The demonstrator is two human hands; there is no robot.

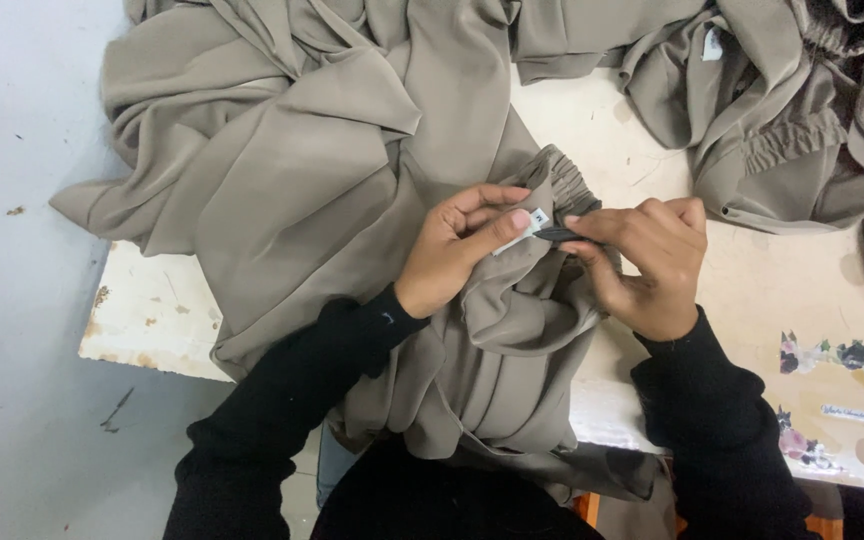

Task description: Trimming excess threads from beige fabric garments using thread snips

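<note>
Draping off the near edge of a worn white table [152, 310], a taupe garment [512, 360] lies between two black sleeves. At its gathered waistband [564, 178], the left hand [452, 250] pinches a small white label [522, 228] between thumb and forefinger, while the right hand [647, 262], fingers closed together, grips a dark strip [558, 235] of fabric just beside it. Farther back, more taupe cloth [292, 130] is heaped across the table; another gathered piece [782, 140] carries a small white tag [714, 44]. Floral stickers [837, 356] sit at the right.
</note>
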